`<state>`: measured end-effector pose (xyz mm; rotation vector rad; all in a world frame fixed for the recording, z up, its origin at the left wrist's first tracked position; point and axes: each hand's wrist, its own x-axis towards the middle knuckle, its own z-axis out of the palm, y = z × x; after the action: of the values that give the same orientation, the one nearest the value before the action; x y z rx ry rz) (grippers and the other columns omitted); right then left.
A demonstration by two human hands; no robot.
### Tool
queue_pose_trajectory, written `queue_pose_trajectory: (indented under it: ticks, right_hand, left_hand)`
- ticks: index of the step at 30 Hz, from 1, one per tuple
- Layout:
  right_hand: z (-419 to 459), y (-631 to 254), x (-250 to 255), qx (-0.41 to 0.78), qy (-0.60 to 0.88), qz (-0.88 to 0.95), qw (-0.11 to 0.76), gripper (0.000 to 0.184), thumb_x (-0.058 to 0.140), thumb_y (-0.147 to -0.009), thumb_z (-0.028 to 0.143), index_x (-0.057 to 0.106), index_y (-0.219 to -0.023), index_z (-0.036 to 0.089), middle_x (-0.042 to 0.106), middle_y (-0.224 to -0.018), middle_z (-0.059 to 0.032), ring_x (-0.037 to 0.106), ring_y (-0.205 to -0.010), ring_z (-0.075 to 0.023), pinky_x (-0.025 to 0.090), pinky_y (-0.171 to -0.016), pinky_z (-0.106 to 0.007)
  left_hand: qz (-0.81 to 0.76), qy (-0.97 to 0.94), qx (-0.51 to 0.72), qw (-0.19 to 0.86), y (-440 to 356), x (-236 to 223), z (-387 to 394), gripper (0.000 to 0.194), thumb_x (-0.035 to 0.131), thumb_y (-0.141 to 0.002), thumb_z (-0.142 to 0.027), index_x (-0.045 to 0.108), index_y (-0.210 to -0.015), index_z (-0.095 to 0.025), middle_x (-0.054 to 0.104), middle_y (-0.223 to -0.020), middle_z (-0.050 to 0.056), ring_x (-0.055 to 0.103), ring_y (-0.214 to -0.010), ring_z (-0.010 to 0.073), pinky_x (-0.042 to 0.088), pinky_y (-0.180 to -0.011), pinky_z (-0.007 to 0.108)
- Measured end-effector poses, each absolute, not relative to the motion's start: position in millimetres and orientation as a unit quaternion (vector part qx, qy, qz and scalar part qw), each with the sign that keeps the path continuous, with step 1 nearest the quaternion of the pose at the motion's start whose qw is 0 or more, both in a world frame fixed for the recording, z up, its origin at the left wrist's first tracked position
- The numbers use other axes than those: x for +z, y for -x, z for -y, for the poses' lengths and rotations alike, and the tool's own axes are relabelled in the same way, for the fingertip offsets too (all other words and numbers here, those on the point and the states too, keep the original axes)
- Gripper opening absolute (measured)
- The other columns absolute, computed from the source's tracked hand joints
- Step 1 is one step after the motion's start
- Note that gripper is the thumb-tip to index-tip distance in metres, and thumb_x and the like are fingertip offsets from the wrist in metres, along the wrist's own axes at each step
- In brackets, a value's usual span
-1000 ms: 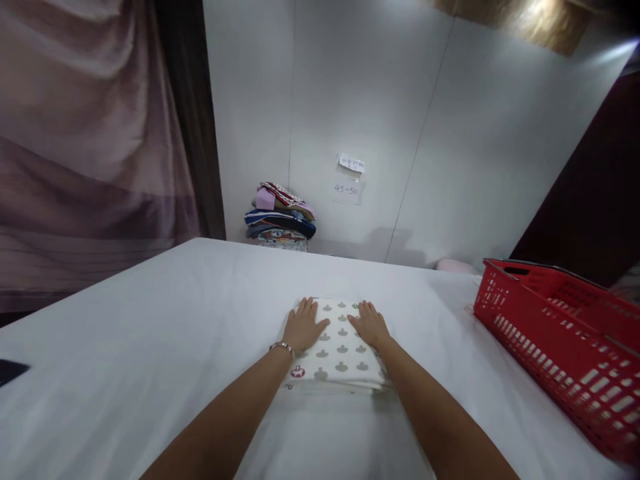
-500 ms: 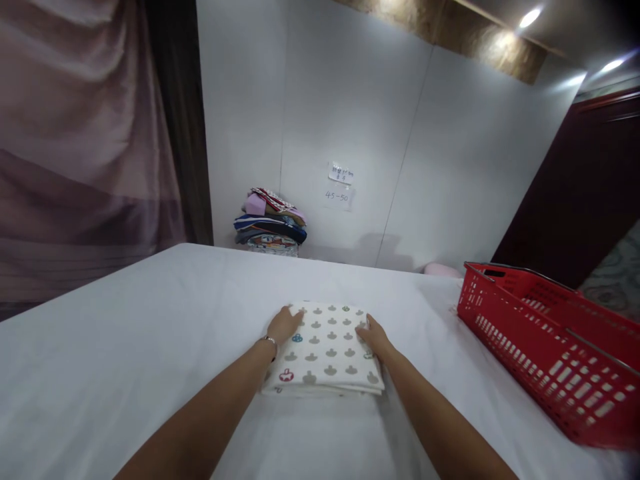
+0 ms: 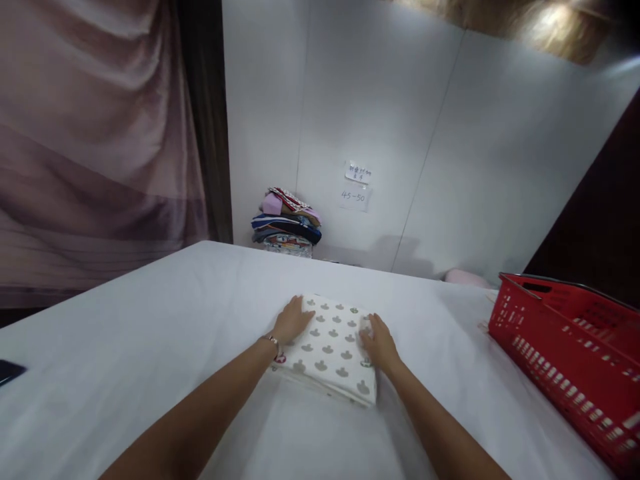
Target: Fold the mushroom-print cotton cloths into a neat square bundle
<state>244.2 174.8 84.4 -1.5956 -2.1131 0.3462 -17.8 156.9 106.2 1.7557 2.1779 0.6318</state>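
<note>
A folded white cloth with a grey repeated print (image 3: 331,349) lies on the white table (image 3: 150,347) in front of me. My left hand (image 3: 291,320) rests on its left edge, fingers curled over the side. My right hand (image 3: 379,343) is on its right edge, fingers wrapped round the side of the cloth. Both hands grip the folded cloth from either side. A thin bracelet is on my left wrist.
A red plastic basket (image 3: 565,357) stands on the table at the right. A stack of folded coloured clothes (image 3: 286,223) sits at the far edge against the white wall, beside paper notes (image 3: 357,187). A dark object (image 3: 9,371) lies at the left edge. A curtain hangs at left.
My hands went from lying flat on top of the cloth to holding its two sides. The cloth has turned slightly, its near right corner now pointing towards me.
</note>
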Motion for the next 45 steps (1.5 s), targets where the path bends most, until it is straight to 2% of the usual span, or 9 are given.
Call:
queue_pose_trajectory:
  ticks: [3,6,10,14,22,28,32,40,45]
  right_hand:
    - [-167.2,-226.0,99.0,0.098,0.539,0.808,0.216,0.059,0.039,-0.087,0.039,0.036,-0.138,0.011,0.026,-0.148,-0.0118,0.020,-0.137,-0.0241,0.019,-0.110,-0.037]
    - [-163.4,-209.5,101.8,0.089,0.508,0.843,0.152,0.061,0.035,-0.089,0.044,0.029,-0.142,0.014,0.019,-0.151,-0.0092,0.009,-0.139,-0.0238,0.010,-0.110,-0.042]
    - [-165.6,-205.1,88.5,0.099,0.525,0.844,0.044,0.063,0.028,-0.090,0.050,0.028,-0.142,0.014,0.017,-0.151,-0.0095,0.009,-0.139,-0.0246,0.006,-0.110,-0.045]
    - [-170.4,-204.6,89.9,0.107,0.530,0.841,0.016,0.064,0.027,-0.090,0.052,0.027,-0.143,0.015,0.016,-0.151,-0.0100,0.010,-0.139,-0.0250,0.008,-0.109,-0.046]
    - [-190.9,-155.7,119.1,0.101,0.453,0.881,0.091,0.058,0.029,-0.092,0.045,0.028,-0.142,0.015,0.016,-0.151,-0.0090,0.007,-0.139,-0.0213,0.005,-0.110,-0.043]
    - [-210.4,-154.3,82.7,0.113,0.454,0.881,0.069,0.059,0.027,-0.092,0.048,0.027,-0.142,0.017,0.020,-0.150,-0.0074,0.012,-0.139,-0.0218,0.005,-0.110,-0.045]
    - [-210.6,-156.8,86.6,0.128,0.451,0.881,0.058,0.058,0.028,-0.092,0.047,0.027,-0.142,0.016,0.019,-0.150,-0.0085,0.012,-0.139,-0.0225,0.007,-0.109,-0.047]
    - [-145.3,-178.6,95.9,0.152,0.458,0.874,0.052,0.058,0.032,-0.090,0.048,0.034,-0.140,0.018,0.021,-0.150,-0.0095,0.013,-0.138,-0.0249,0.008,-0.109,-0.049]
    - [-93.4,-205.8,83.8,0.146,0.440,0.883,0.080,0.058,0.034,-0.089,0.050,0.033,-0.141,0.024,0.020,-0.149,-0.0044,0.013,-0.138,-0.0255,0.006,-0.111,-0.048]
  left_hand:
    - [-0.711,-0.674,0.182,0.082,4.2,100.6,-128.3,0.065,0.042,-0.082,-0.053,0.034,-0.136,-0.017,0.021,-0.150,0.012,0.017,-0.137,0.0272,0.019,-0.109,0.045]
    - [-0.664,-0.733,0.147,0.038,-6.3,92.6,-103.6,0.061,0.040,-0.083,-0.057,0.041,-0.132,-0.020,0.030,-0.146,0.011,0.022,-0.136,0.0277,0.018,-0.108,0.049]
    - [-0.652,-0.746,0.134,-0.010,-12.4,82.8,-90.6,0.058,0.037,-0.086,-0.055,0.044,-0.130,-0.018,0.037,-0.143,0.012,0.027,-0.134,0.0276,0.020,-0.108,0.050]
    - [-0.654,-0.745,0.128,-0.021,-14.1,82.0,-91.1,0.061,0.035,-0.087,-0.056,0.043,-0.131,-0.016,0.036,-0.143,0.013,0.026,-0.134,0.0275,0.020,-0.108,0.050]
    - [-0.657,-0.742,0.134,-0.009,-14.4,81.7,-90.1,0.063,0.036,-0.086,-0.056,0.041,-0.134,-0.016,0.035,-0.144,0.013,0.025,-0.134,0.0291,0.020,-0.108,0.052]
    - [-0.658,-0.739,0.145,-0.011,-12.5,75.2,-91.0,0.063,0.033,-0.086,-0.058,0.042,-0.134,-0.019,0.035,-0.144,0.012,0.027,-0.134,0.0286,0.021,-0.108,0.051]
    - [-0.662,-0.736,0.140,-0.002,-14.0,77.5,-90.8,0.063,0.035,-0.086,-0.058,0.042,-0.134,-0.017,0.033,-0.145,0.012,0.025,-0.135,0.0289,0.020,-0.108,0.052]
    - [-0.656,-0.739,0.151,-0.014,-15.0,74.4,-93.3,0.058,0.036,-0.086,-0.053,0.042,-0.133,-0.018,0.037,-0.142,0.012,0.026,-0.134,0.0276,0.018,-0.108,0.051]
    - [-0.652,-0.743,0.149,-0.006,-13.2,76.4,-93.9,0.060,0.036,-0.086,-0.054,0.042,-0.133,-0.017,0.035,-0.144,0.013,0.024,-0.135,0.0282,0.018,-0.108,0.051]
